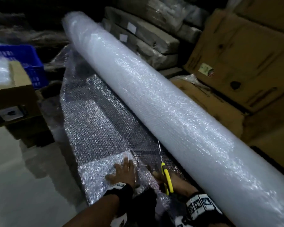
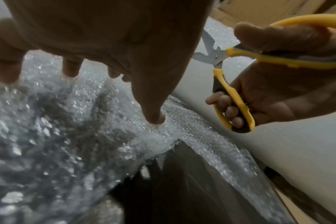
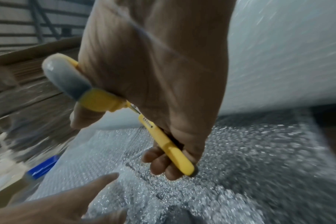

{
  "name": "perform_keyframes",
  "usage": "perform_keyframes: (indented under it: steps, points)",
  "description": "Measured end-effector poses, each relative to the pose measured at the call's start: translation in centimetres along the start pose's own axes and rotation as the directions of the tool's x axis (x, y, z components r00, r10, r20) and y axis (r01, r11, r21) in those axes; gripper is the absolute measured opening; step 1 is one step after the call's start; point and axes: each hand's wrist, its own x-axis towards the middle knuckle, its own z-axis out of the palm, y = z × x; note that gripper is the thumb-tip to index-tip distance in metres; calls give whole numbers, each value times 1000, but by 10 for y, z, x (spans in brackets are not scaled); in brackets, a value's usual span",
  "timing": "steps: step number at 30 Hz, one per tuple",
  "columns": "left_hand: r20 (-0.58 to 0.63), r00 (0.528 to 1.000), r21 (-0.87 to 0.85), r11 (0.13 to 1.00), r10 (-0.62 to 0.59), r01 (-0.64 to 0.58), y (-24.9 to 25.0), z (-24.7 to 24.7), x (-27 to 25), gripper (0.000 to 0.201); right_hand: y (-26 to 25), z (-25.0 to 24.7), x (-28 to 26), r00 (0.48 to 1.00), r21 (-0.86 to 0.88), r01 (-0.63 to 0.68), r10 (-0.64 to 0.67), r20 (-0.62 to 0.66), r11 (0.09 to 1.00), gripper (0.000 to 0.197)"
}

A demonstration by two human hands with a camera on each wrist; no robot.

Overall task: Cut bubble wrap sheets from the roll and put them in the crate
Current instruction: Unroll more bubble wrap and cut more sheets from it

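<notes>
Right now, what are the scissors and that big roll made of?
Scissors: the blades look like shiny grey metal; the handles look like yellow plastic with dark, probably rubbery parts. Roll: clear plastic bubble wrap, glinting with tiny bumps and looking milky white where it is layered thick.

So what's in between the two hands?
Only clear bubble wrap sheet with a slit in it: the left hand presses it flat, the right hand grips the yellow-handled scissors beside the big white bubble wrap roll. The head view shows it.
</notes>
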Motion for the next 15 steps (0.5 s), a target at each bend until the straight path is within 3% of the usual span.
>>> perform_keyframes:
  steps: [2,4,7,9,13,15]
  points:
    - [28,999,15,1000,26,-27,-3,-2,-3,67,0,4,-14,997,-106,56,-61,-46,993,45]
    - [52,997,23,998,62,-63,-7,-4,-5,70,2,10,-26,988,-351,81,-122,-94,933,59]
    - [8,994,81,990,111,-111,-14,-10,-10,80,10,24,-41,944,-520,-70,-112,-310,851,69]
    - [-42,985,142,977,165,-157,-20,-18,-19,87,15,43,-50,881,-525,-173,-108,-461,833,77]
    - [-94,947,214,935,308,-283,-53,-38,-38,72,22,90,-62,729,-409,-140,-185,-659,902,38]
    - [-82,934,257,913,348,-318,-81,-51,-46,67,29,113,-68,678,-403,-113,-226,-699,908,44]
